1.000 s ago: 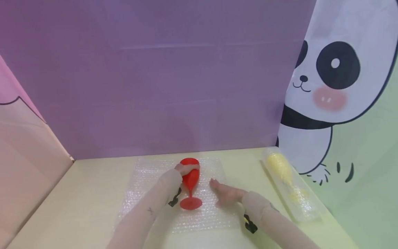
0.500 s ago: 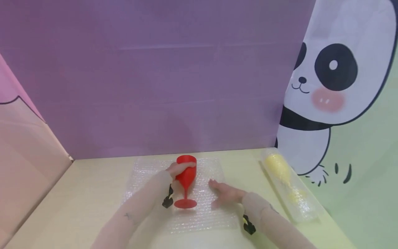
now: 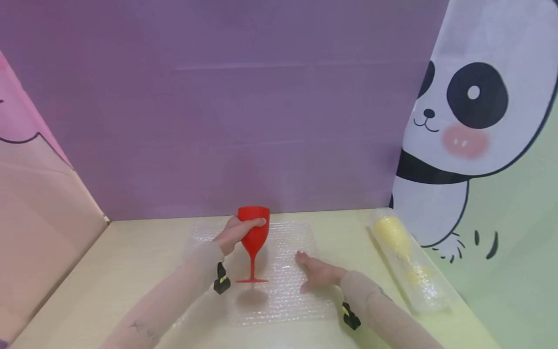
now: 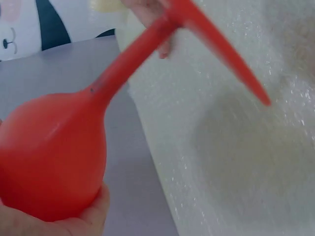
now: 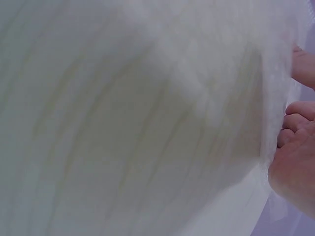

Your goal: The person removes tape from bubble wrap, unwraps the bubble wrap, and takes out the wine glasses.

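Observation:
My left hand [image 3: 235,233] grips a red plastic goblet [image 3: 256,237] around its bowl, thumb side toward the rim. The goblet stands upright in the air, its foot above a sheet of bubble wrap [image 3: 287,242] and its shadow on the sheet below. In the left wrist view, fingers [image 4: 96,211] curl round the bowl, while stem and foot hang free over the wrap. My right hand [image 3: 320,272] rests on the right part of the sheet, fingers reaching forward and thumb spread. The right wrist view shows that hand beside the wrap's edge [image 5: 272,98].
A yellow goblet-shaped thing rolled in bubble wrap [image 3: 394,237] lies along the right edge of the pale table [image 3: 131,271]. A purple backdrop [image 3: 261,121] rises behind the table, with a panda-printed panel [image 3: 436,203] at the right.
The left hand has lifted the goblet up off the wrap and slightly left, turning it from tilted to upright. The right hand has stayed in about the same place.

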Available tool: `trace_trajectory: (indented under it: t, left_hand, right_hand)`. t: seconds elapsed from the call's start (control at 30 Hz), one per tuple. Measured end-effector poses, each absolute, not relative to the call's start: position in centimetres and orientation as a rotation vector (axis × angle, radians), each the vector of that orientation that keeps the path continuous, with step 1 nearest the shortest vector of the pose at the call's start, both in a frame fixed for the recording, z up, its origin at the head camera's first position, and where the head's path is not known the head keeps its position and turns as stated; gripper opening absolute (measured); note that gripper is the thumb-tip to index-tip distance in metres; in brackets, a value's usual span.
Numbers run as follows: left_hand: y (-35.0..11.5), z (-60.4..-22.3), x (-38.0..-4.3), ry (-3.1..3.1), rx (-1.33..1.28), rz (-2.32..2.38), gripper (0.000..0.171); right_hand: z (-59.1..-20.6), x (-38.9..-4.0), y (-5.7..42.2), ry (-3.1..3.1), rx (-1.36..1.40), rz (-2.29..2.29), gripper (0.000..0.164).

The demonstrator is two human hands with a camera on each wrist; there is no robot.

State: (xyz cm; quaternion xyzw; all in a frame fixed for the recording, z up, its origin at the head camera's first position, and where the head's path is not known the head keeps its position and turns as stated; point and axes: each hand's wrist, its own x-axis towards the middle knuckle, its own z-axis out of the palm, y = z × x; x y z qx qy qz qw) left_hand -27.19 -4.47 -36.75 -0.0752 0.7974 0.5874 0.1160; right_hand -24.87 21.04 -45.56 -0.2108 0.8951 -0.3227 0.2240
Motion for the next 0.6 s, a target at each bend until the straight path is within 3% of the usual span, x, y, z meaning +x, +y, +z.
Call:
trace_trajectory:
  t: [0.33,0.6]
  left_hand:
    - [-7.7,-35.8,-25.0,2.350,-0.147,1.826,0.065]
    - [-10.1,-35.6,-22.6,2.441,-0.090,1.866,0.078]
  right_hand:
    - [-45.7,-24.8,20.9,2.501,-0.582,-0.840,0.096]
    - [-45.8,-24.9,20.9,2.533,-0.607,-0.787,0.095]
